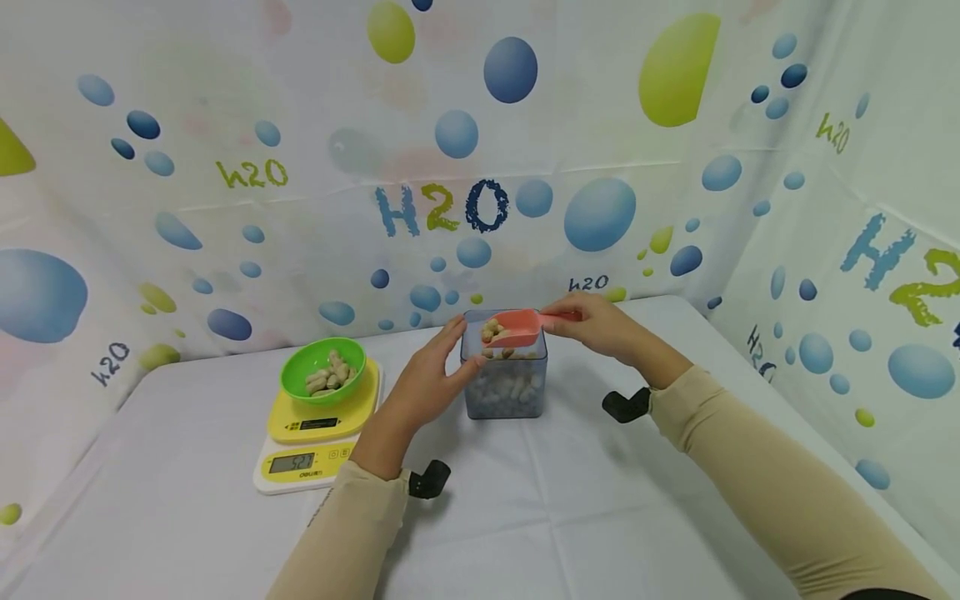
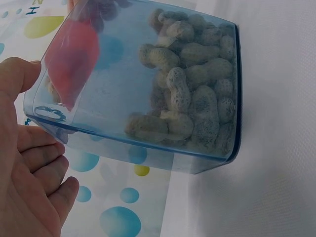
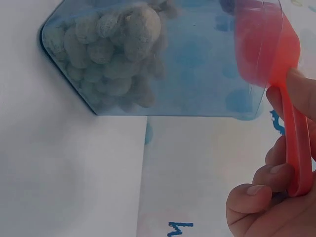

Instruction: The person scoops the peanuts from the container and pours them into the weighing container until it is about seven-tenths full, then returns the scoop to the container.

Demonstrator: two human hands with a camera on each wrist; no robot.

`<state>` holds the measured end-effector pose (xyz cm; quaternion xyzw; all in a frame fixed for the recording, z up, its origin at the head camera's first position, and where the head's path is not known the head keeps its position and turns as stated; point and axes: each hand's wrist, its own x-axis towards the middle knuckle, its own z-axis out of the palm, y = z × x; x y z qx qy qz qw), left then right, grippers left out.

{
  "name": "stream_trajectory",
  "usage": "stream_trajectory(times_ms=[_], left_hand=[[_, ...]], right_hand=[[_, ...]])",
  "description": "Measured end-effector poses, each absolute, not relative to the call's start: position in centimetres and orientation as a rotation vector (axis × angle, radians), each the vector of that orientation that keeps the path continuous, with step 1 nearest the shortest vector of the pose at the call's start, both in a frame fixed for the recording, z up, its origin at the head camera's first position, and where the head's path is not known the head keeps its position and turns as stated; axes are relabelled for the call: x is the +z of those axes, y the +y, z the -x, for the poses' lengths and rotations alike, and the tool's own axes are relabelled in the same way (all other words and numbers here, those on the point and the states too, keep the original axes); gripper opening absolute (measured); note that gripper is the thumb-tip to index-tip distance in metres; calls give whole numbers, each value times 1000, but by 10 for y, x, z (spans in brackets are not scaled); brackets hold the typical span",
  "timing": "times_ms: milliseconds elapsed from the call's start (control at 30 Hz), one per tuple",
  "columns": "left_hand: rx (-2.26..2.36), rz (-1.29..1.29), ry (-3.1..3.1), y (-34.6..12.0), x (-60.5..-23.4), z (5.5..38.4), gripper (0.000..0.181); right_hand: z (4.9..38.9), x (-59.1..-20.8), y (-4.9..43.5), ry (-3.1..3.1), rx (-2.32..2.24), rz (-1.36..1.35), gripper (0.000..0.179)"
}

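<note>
A clear blue plastic container (image 1: 504, 392) stands on the table, its lower part filled with peanuts in their shells (image 2: 192, 84). My right hand (image 1: 592, 323) holds a red scoop (image 1: 522, 325) by its handle, thumb and fingers around it. The scoop, with several peanuts (image 1: 492, 330) in it, is at the container's mouth, its bowl visible through the wall in both wrist views. My left hand (image 1: 427, 379) is at the container's left side near the rim. Its thumb and fairly straight fingers lie at the edge of the wall.
Left of the container, a yellow and white kitchen scale (image 1: 318, 454) bears a green bowl (image 1: 296, 362) with peanuts (image 1: 332, 375) in it. Its display is lit. White cloth (image 1: 600, 517) covers the table. A printed curtain (image 1: 315, 100) hangs behind and to the right.
</note>
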<state>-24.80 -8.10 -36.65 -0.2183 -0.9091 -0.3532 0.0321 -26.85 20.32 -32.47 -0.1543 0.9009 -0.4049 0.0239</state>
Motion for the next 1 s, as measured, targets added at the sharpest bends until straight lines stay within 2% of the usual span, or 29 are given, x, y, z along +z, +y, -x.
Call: stream_trajectory(times_ms=[567, 1000], left_hand=[[-1050, 640, -2805, -98, -354, 242, 77], [-893, 364, -2891, -206, -341, 224, 84]], right_hand=[[269, -306, 191, 2844, -1181, 532, 42], [277, -285, 122, 2797, -1269, 702, 39]])
